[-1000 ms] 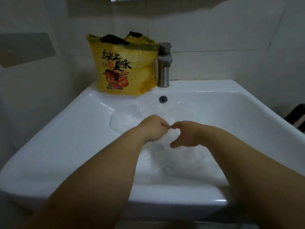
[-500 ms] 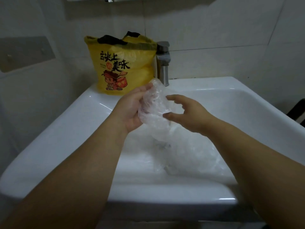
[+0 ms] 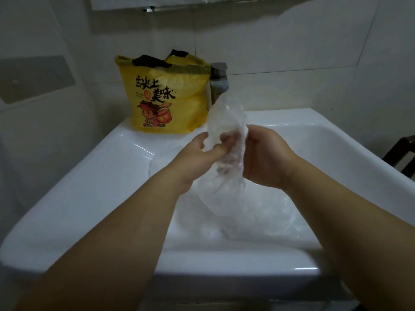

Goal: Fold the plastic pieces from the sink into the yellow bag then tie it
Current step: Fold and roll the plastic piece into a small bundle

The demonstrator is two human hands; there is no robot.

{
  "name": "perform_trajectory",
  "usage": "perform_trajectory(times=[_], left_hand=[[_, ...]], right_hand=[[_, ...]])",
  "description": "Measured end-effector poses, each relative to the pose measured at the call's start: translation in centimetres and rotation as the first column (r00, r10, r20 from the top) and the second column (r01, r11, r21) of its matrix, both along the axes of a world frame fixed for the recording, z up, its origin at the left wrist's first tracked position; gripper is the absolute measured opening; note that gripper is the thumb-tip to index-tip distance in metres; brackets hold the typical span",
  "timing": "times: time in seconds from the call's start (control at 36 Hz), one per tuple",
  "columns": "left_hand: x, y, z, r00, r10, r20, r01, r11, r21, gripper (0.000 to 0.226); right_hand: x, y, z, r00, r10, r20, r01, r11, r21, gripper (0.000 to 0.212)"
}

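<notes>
- Filling most of the view, a white sink (image 3: 67, 198) is seen below a tiled wall.
- More crumpled clear plastic (image 3: 265, 223) is left lying in the basin, under the forearms.
- A yellow bag (image 3: 166, 102) with printed characters and a cartoon figure is stood upright on the sink's back left rim, its top open.
- One clear plastic piece (image 3: 226, 117) is held up above the basin, between both hands, its upper end raised in front of the bag's right edge.
- The left hand (image 3: 199, 158) is curled round the piece, thumb pressed on it.
- The right hand (image 3: 265, 158) is clamped on the piece's other side, its back turned to the camera.
- A metal faucet (image 3: 220, 81) just beside the bag is partly hidden by the raised plastic.
</notes>
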State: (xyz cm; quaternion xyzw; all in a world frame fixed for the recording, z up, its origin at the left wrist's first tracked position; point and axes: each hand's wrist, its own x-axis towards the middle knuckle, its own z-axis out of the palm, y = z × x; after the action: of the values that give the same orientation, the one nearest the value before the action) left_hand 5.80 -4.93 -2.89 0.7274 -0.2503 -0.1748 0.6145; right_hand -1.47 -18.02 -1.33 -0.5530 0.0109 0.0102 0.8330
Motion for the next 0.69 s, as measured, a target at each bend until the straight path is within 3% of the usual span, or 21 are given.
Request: perform_trajectory(times=[0.11, 0.17, 0.28, 0.33, 0.39, 0.44, 0.53, 0.56, 0.69], left_hand=[[0.3, -0.1, -0.4, 1.0, -0.006, -0.023, 0.004, 0.999, -0.05, 0.126], [0.3, -0.3, -0.5, 1.0, 0.002, -0.013, -0.003, 0.996, -0.084, 0.12], [0.8, -0.7, -0.7, 0.994, 0.111, 0.001, -0.109, 0.978, -0.177, 0.079], [1.0, -0.7, -0.7, 0.986, 0.165, -0.005, -0.163, 0.971, -0.172, 0.078], [1.2, -0.6, -0.8, 0.982, 0.187, 0.007, -0.183, 0.968, -0.171, 0.081], [1.2, -0.6, -0.8, 0.985, 0.175, 0.002, -0.172, 0.969, -0.175, 0.072], [1.6, -0.3, -0.5, 0.982, 0.171, -0.078, -0.185, 0.954, -0.236, 0.025], [1.7, -0.1, -0.2, 0.977, 0.181, -0.115, -0.204, 0.947, -0.249, 0.018], [1.7, 0.4, 0.7, 0.947, 0.239, -0.215, -0.287, 0.931, -0.228, 0.031]], right_hand=[[-0.1, -0.4, 0.3, 0.995, 0.102, -0.005, -0.1, 0.977, 0.188, 0.033], [-0.2, -0.5, 0.4, 0.992, 0.127, -0.006, -0.124, 0.973, 0.194, 0.037], [-0.6, -0.7, 0.6, 0.989, 0.142, 0.041, -0.147, 0.974, 0.171, 0.061], [-0.9, -0.4, 0.8, 0.986, 0.158, 0.056, -0.163, 0.981, 0.102, 0.066], [-0.5, -0.2, 0.5, 0.996, 0.06, 0.065, -0.057, 0.997, -0.049, 0.049], [0.1, -0.1, 0.1, 0.989, -0.143, 0.043, 0.147, 0.982, -0.121, 0.038], [0.5, -0.6, 0.1, 0.941, -0.337, -0.044, 0.335, 0.941, -0.04, 0.034], [0.5, -0.8, 0.2, 0.925, -0.371, -0.081, 0.372, 0.928, -0.008, 0.037], [0.4, -1.5, 0.4, 0.842, -0.517, -0.156, 0.522, 0.853, -0.008, 0.045]])
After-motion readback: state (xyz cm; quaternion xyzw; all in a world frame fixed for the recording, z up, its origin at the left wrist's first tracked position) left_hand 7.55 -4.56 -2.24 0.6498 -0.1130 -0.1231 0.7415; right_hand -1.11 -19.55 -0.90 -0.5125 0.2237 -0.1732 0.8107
